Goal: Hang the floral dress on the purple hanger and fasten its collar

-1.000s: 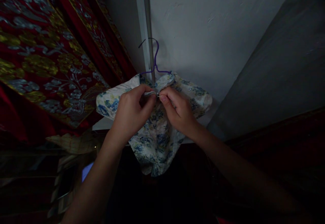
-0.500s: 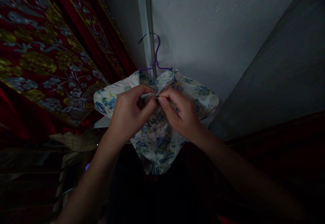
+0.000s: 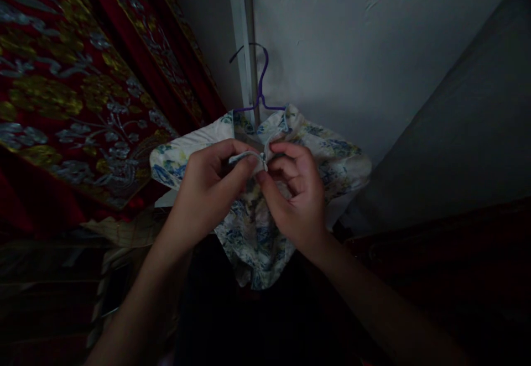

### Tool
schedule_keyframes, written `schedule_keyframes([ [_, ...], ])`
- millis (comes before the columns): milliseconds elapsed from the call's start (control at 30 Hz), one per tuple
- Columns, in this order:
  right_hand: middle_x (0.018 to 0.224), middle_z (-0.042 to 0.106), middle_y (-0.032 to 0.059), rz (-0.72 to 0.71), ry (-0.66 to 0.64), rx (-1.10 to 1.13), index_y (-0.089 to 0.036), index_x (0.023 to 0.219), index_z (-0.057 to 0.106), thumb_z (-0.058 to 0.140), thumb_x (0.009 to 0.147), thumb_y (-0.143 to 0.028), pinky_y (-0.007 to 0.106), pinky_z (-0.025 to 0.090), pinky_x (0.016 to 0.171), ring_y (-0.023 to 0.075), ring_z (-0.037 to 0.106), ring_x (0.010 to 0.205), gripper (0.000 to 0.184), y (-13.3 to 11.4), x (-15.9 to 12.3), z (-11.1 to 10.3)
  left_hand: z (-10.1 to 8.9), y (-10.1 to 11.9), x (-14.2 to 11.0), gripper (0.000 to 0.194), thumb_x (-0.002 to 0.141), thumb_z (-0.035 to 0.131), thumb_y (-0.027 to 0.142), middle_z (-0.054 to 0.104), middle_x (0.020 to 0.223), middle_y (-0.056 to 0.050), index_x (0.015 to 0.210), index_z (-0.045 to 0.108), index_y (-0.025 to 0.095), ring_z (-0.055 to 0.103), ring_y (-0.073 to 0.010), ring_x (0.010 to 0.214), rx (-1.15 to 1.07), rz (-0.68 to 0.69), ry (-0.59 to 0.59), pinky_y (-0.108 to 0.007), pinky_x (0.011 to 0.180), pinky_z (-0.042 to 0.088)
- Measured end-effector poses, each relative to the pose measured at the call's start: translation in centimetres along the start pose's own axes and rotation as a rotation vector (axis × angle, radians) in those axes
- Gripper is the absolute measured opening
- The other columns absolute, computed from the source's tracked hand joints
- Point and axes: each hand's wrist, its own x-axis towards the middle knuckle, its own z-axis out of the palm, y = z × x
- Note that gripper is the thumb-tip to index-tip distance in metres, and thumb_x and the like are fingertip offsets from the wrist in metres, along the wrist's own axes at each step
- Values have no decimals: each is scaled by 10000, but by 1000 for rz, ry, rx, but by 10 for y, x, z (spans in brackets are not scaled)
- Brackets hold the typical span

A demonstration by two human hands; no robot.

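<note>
A white shirt [image 3: 257,239] with blue and yellow flowers hangs on a purple hanger [image 3: 260,87]. Its front is parted below the collar, where a pale edging strip curves between my hands, with a small fastening, perhaps a zipper slider [image 3: 263,157], on it. My left hand [image 3: 215,175] pinches the strip between thumb and forefinger. Close beside it, my right hand [image 3: 296,189] has its thumb under the fastening and its curled fingers at the opposite edge of the shirt front. Exactly what lies between those right fingertips is partly hidden.
A red cloth [image 3: 83,89] with gold and silver floral decoration hangs at the left. Behind the hanger are a narrow vertical post [image 3: 244,17] and a grey wall [image 3: 352,40]. At lower left, a dark phone-like object [image 3: 116,288] lies in dim light.
My right hand's fingers have spread from a tight pinch, the thumb dropping lower and the forefinger rising. More of the pale strip and fastening now shows. My left hand keeps its pinch.
</note>
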Motion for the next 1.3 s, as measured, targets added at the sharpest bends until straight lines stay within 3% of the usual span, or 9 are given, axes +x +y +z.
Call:
schedule_keyframes([
  [200, 788, 623, -1, 97, 21, 72, -236, 1151, 578, 602, 941, -194, 290, 546, 632, 157, 630, 695, 216, -11, -3, 1, -2, 2, -6, 79, 891, 642, 221, 627, 620, 14, 853, 701, 185, 542, -110, 515, -13, -30, 12, -204, 426, 404],
  [367, 763, 639, 1, 80, 101, 43, -231, 1069, 629, 648, 912, -196, 281, 542, 593, 153, 616, 665, 162, -12, -4, 1, 7, 7, -10, 116, 906, 624, 202, 554, 541, 36, 808, 684, 188, 454, -83, 430, -81, -54, 30, -193, 380, 362],
  [567, 779, 682, 10, 64, 131, 43, -246, 1040, 636, 680, 905, -222, 308, 571, 611, 169, 655, 681, 144, -12, -7, 0, 13, 8, -14, 132, 928, 630, 232, 527, 518, 47, 810, 670, 192, 456, -79, 409, -98, -71, 34, -183, 358, 345],
  [733, 752, 689, 5, 38, 156, 15, -246, 988, 651, 675, 903, -202, 282, 562, 563, 159, 654, 647, 99, -11, -8, 0, 15, 5, -16, 109, 934, 638, 249, 632, 618, 16, 852, 688, 197, 547, -97, 477, -83, -60, 34, -192, 391, 405],
  [867, 770, 700, 3, 46, 122, 1, -237, 964, 651, 673, 904, -178, 274, 566, 572, 152, 663, 660, 87, -11, -7, -2, 10, 5, -20, 72, 909, 680, 263, 718, 797, -19, 921, 721, 205, 653, -139, 642, -12, -3, 68, -211, 476, 490],
  [1300, 733, 697, 2, 135, 100, 26, -222, 877, 639, 693, 881, -187, 262, 549, 560, 145, 656, 636, 64, -21, -1, -5, 6, 11, -28, 73, 933, 634, 231, 714, 900, -26, 975, 690, 206, 669, -152, 730, 194, 111, 96, -253, 646, 556],
])
